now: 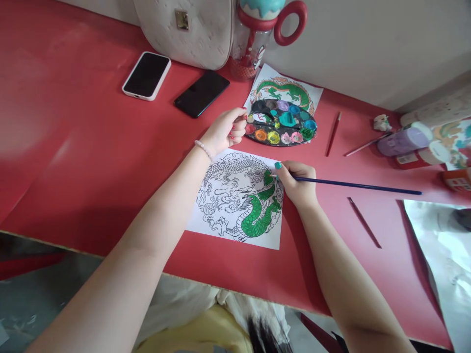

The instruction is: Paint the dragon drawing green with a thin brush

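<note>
A white sheet with a dragon line drawing point(224, 196) lies on the red table, its lower right part painted green. My right hand point(300, 184) rests at the sheet's right edge, fingers pinched on a long dark blue paintbrush point(360, 185) whose tip touches the green area. My left hand point(224, 131) is loosely curled at the sheet's top edge, touching the left rim of a dark paint palette point(281, 127) with several coloured wells. A bead bracelet sits on the left wrist.
A finished coloured dragon print point(294, 90) lies under the palette. Two phones point(146, 75) point(201, 92), a white bag point(191, 29) and a red-handled bottle point(257, 34) stand at the back. Spare brushes point(333, 133), paint bottles point(403, 142) and another sheet point(441, 255) lie right.
</note>
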Motion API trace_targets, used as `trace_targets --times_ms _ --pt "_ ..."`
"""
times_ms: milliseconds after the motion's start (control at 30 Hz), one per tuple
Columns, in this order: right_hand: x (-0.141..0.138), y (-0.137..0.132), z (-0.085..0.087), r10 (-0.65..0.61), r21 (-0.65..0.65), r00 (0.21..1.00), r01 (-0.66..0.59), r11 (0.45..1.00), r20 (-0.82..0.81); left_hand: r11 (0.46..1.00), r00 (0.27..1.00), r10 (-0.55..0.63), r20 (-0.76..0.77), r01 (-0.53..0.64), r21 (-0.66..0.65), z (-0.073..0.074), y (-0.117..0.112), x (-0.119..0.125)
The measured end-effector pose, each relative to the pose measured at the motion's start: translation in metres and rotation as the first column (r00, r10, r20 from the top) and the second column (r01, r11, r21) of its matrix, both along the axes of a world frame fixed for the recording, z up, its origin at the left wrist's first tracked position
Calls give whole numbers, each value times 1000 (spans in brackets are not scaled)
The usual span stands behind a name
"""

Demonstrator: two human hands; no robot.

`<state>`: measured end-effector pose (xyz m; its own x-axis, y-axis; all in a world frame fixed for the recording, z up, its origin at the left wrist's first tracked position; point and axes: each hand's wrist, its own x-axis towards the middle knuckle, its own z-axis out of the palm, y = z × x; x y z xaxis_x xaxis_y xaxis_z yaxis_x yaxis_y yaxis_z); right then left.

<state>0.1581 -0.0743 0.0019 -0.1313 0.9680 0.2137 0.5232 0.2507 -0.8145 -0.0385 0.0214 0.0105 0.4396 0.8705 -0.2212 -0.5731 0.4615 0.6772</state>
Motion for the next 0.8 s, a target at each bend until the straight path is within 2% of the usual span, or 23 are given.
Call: trace_targets --times_ms 100,333,800 --pt "-1 0 0 14 6 1000 -14 1000 18 999 999 0 43 1 -35 0 0 0" --pt "-1 -2 3 19 18 999 -20 1000 33 999 995 -35 92 37 -25 -4 2 -1" --pt "-3 -2 4 30 66 997 -35 997 72 999 999 -14 38 16 -37 0 0 0"
